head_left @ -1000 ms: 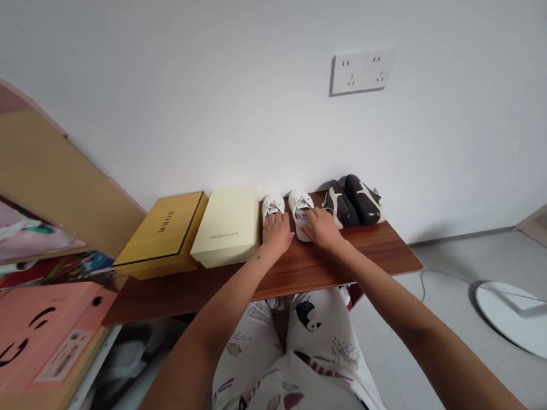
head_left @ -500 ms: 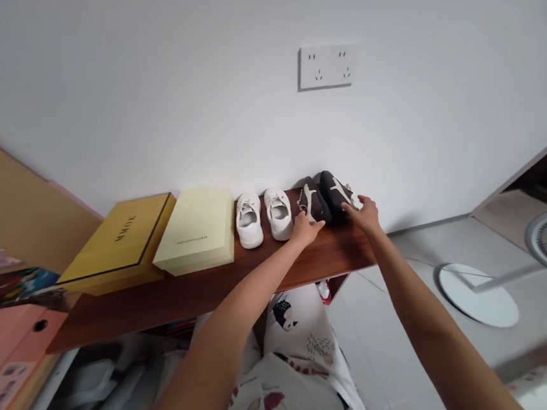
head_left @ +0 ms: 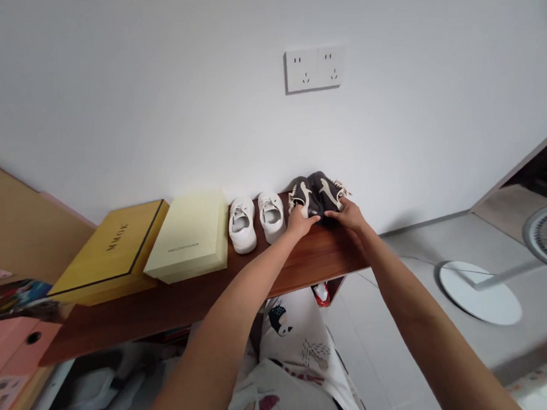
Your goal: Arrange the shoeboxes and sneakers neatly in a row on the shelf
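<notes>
A pair of black shoes [head_left: 318, 191] with cream trim stands at the right end of a dark wooden shelf [head_left: 190, 298], against the white wall. My left hand [head_left: 300, 220] grips the heel of the left black shoe. My right hand [head_left: 346, 214] is closed on the heel of the right one. A pair of white sneakers [head_left: 253, 216] stands just to the left of them, untouched.
A cream shoebox [head_left: 190, 238] and a yellow shoebox [head_left: 110, 252] lie further left on the shelf. A double wall socket [head_left: 314, 69] is above. A fan's round white base [head_left: 479, 283] stands on the grey floor to the right. Pink boxes [head_left: 4, 356] are at lower left.
Both hands left the white sneakers and moved right to the black shoes, closing on their heels. The black shoes now stand closer together. My view swung right.
</notes>
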The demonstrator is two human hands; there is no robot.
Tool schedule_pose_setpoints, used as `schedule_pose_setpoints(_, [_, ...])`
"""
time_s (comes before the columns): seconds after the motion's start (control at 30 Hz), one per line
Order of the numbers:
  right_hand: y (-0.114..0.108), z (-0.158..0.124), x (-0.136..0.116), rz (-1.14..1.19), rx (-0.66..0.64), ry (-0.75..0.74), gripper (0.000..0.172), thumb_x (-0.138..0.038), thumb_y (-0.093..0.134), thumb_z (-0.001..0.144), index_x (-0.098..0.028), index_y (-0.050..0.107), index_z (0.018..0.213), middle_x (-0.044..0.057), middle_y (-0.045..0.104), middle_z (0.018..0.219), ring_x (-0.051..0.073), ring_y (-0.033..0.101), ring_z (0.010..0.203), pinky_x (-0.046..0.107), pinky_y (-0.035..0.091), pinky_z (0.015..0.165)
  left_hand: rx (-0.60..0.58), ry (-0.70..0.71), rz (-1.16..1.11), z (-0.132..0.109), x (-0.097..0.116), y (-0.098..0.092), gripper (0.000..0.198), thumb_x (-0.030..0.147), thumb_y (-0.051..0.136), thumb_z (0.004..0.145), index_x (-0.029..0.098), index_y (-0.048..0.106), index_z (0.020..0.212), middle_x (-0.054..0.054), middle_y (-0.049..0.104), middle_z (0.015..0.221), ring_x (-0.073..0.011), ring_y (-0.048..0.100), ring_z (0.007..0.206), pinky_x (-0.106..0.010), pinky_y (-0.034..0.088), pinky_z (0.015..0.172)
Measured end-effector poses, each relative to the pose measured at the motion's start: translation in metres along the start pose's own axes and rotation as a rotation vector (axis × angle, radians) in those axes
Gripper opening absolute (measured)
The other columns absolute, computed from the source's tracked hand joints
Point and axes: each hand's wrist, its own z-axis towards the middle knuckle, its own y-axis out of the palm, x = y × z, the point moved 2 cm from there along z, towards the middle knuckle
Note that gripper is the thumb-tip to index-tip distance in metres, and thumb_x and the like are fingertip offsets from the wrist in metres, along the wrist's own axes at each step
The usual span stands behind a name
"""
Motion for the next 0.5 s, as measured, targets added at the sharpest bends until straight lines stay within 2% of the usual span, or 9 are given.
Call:
schedule_pose_setpoints(0.23, [-0.012,0.002,-0.024,-0.394,-0.061,-0.070,0.041,-0.046,0.074,0.076,-0.020,0.060,0.106,0.006,0.070,0.092,0.025,0.065,0.087,0.031,0.046,0.073,-0.099,0.116,0.343,0.002,0.025,-0.011,0.055,0.041,0.077,0.077,0.017,0.052,0.120,-0.014,0.066,0.119,-0.0295,0.061,0.114,-0.036,0.047,0.092])
schedule_pose_setpoints(0.5, [-0.019,0.003,-0.044,-0.702,-0.179,-0.215,0.039,-0.043,0.077,0.077,-0.021,0.059,0.104,0.010,0.072,0.094,0.028,0.067,0.089,0.032,0.043,0.074,-0.207,0.163,0.588,-0.003,0.040,-0.011,0.049,0.033,0.074,0.080,0.016,0.051,0.120,-0.018,0.066,0.121,-0.0337,0.062,0.117,-0.040,0.048,0.092])
